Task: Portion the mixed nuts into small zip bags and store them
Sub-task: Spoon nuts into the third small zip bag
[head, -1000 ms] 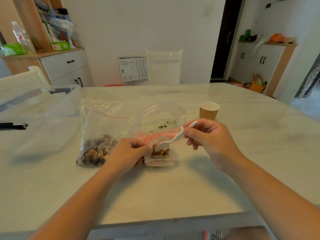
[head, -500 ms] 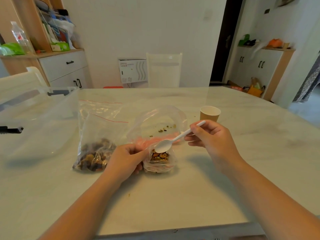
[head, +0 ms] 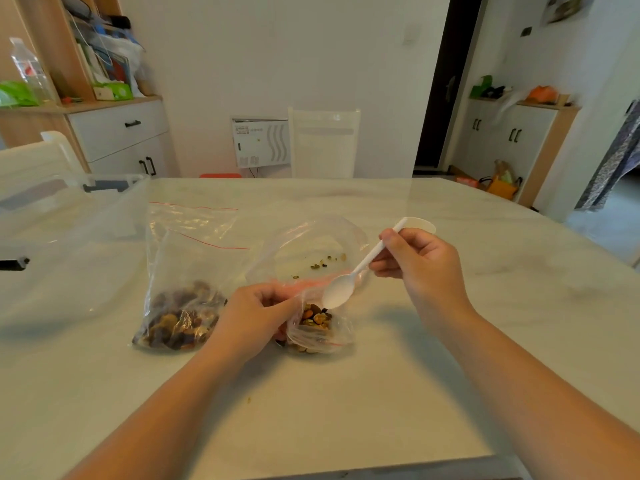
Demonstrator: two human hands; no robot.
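Observation:
A small clear zip bag [head: 320, 332] with mixed nuts inside sits on the table's middle. My left hand [head: 254, 315] pinches its open mouth on the left side. My right hand [head: 417, 268] holds a white plastic spoon [head: 349, 280] by the handle, its empty bowl hovering just above the bag's opening. To the left lies a larger zip bag [head: 180, 306] with dark nuts and dried fruit at its bottom. Behind the small bag lies a big, nearly empty clear bag [head: 311, 247] with a few crumbs.
A paper cup [head: 420, 225] stands behind my right hand, mostly hidden. A clear plastic storage box [head: 59, 233] fills the table's left side. A few crumbs [head: 248, 399] lie near the front. A white chair [head: 323, 142] stands at the far edge.
The spoon has lifted out of the small bag and now hovers empty above its mouth. My left hand stays pinching the bag.

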